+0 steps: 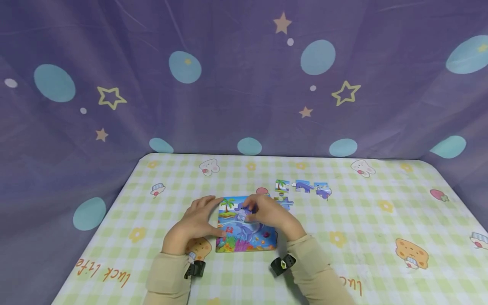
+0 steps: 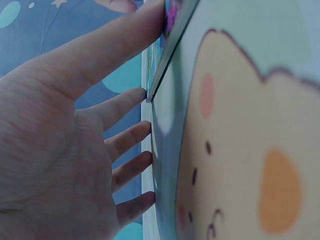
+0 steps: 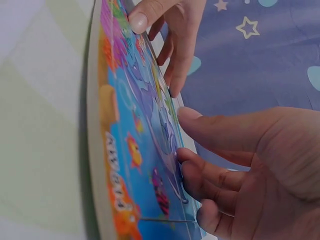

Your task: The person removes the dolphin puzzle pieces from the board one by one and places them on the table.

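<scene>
A square jigsaw puzzle (image 1: 238, 243) with a dolphin sea scene lies flat on the table. My left hand (image 1: 195, 222) is at its left side, fingers spread and fairly straight, the thumb on the puzzle's edge. The right hand (image 1: 268, 212) comes over the upper right part with bent fingers. In the right wrist view the right thumb (image 3: 195, 120) and forefinger (image 3: 192, 160) stand apart at the picture's surface; whether a piece is between them cannot be made out. Behind that hand lie loose puzzle pieces: a palm tree piece (image 1: 282, 185), a dolphin piece (image 1: 303, 186) and others.
A checked tablecloth (image 1: 366, 237) with printed cartoons covers the table. Two further loose pieces show, a blue-purple piece (image 1: 322, 190) and a blue piece (image 1: 285, 203) partly behind the right hand. A purple curtain (image 1: 244, 106) hangs behind the table's far edge.
</scene>
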A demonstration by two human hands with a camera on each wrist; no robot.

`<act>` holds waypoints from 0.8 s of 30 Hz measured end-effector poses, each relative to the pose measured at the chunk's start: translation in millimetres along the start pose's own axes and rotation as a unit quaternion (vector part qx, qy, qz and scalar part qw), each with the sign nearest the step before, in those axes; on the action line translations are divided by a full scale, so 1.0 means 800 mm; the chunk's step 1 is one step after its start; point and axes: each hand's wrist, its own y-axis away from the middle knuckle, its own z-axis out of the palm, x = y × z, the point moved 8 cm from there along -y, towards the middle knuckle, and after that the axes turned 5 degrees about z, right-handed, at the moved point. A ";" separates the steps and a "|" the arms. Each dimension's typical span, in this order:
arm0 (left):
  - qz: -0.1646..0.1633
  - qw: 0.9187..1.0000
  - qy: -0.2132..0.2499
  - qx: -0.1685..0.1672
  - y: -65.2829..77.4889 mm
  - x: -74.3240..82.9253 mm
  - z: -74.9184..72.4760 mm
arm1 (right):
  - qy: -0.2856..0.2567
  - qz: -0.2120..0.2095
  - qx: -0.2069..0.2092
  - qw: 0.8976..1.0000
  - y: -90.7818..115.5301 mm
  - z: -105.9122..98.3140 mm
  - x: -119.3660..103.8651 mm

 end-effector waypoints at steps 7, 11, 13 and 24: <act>0.002 1.000 -0.006 -0.003 0.000 0.001 0.000 | 0.025 0.028 -0.009 0.999 0.000 0.005 0.002; -0.002 1.000 -0.005 -0.004 0.000 0.000 0.000 | 0.044 0.033 -0.019 0.998 0.000 0.010 0.002; -0.004 1.000 -0.006 -0.005 0.000 -0.001 0.000 | 0.054 0.033 -0.022 0.998 0.000 0.011 0.001; 0.001 1.000 -0.002 -0.010 -0.001 0.000 0.001 | 0.067 0.045 -0.021 0.997 0.004 0.013 0.000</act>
